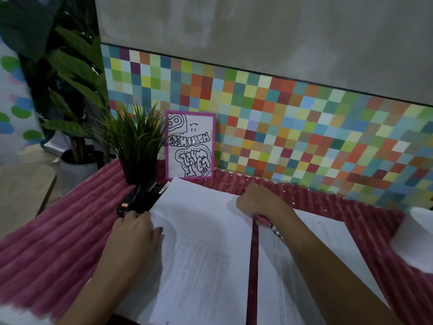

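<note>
1. Paper stack [203,231] with faint print lies flat on the pink ribbed cloth [46,242], mid-table. Its far left edge is up against the black stapler [140,198]. Can't tell if the corner is actually in the stapler's mouth. A second stack [309,249] sits just beside it on the right, with a strip of cloth showing between them.
2. Left hand [136,233] is relaxed, lying on the stack's left edge with its fingertips at the stapler's near end. It isn't wrapped round anything.
3. Right hand [260,205] is clenched round a pink pen [263,219] and rests on the stack's far right edge.
4. Risk one: the top sheet bows up next to the left hand. Pushing it sideways could crease it or fan the pages, and then a staple would miss the lower ones.
5. Risk two: the cloth is soft and ridged, so I'd guess the stapler could tip under pressure.
6. Risk three: the potted grass plant [138,141] stands just behind the stapler, so a shove that way could knock it over.
</note>
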The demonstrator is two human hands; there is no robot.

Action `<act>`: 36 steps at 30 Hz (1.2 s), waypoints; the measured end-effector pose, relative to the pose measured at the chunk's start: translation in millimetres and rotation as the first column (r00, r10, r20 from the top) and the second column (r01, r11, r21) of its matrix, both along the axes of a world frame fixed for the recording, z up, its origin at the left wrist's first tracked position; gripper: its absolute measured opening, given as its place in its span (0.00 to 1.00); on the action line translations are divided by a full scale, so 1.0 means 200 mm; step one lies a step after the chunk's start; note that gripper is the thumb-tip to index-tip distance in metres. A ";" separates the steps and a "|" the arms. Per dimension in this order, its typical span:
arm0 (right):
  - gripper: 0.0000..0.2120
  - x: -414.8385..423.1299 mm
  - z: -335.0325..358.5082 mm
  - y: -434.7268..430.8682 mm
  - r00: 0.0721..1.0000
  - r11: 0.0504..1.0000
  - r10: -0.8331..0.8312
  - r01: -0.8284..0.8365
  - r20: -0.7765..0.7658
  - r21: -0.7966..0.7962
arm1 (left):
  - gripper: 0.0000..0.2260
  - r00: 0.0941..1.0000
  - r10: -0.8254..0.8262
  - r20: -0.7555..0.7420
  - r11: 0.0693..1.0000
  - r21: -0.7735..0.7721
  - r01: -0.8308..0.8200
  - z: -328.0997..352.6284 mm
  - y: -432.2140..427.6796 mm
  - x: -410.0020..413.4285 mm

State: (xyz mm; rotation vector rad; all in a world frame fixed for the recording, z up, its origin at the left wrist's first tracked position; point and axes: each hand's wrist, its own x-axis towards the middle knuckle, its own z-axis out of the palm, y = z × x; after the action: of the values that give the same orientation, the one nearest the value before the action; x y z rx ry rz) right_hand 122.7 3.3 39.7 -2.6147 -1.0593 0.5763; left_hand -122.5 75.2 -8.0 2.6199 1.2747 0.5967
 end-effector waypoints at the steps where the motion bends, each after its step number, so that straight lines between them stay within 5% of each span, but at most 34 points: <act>1: 0.11 -0.01 -0.01 0.00 1.000 1.000 0.011 -0.011 0.021 0.000 | 0.07 0.999 0.037 -0.005 0.999 -0.025 -0.037 -0.01 0.01 0.00; 7: 0.10 0.08 0.07 -0.09 0.997 0.998 -0.007 0.002 0.074 0.057 | 0.12 0.991 0.117 -0.061 0.993 0.037 -0.115 0.09 -0.05 0.04; 10: 0.04 0.24 0.16 -0.27 0.985 0.994 -0.082 0.070 0.151 0.086 | 0.16 0.999 -0.025 0.038 0.997 0.080 0.022 0.23 -0.15 0.21; 15: 0.04 0.45 0.03 -0.56 0.971 0.988 -0.138 0.148 0.197 -0.037 | 0.11 0.941 -0.312 0.131 0.929 -0.168 0.331 0.25 -0.31 0.69; 18: 0.08 0.50 -0.10 -0.63 0.992 0.998 -0.048 0.051 0.113 -0.027 | 0.07 0.941 -0.334 0.051 0.887 -0.320 0.332 0.21 -0.38 0.96; 24: 0.07 0.54 -0.16 -0.67 0.999 0.994 -0.034 0.031 0.019 0.102 | 0.08 0.967 -0.253 -0.021 0.924 -0.301 0.235 0.16 -0.42 1.16; 31: 0.14 0.53 -0.21 -0.69 0.981 0.944 -0.152 0.109 0.119 0.313 | 0.04 0.927 -0.174 0.334 0.923 -0.272 0.271 0.09 -0.41 1.13; 36: 0.18 0.52 -0.19 -0.70 0.970 0.913 -0.183 0.109 0.157 0.394 | 0.08 0.849 -0.157 0.504 0.801 -0.438 0.408 0.05 -0.39 1.12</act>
State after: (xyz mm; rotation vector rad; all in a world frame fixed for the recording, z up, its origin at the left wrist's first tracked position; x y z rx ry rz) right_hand 227.1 -136.9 1.7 -2.4017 -0.9066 0.0696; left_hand 102.3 -3.1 1.5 1.9945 0.7304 0.6285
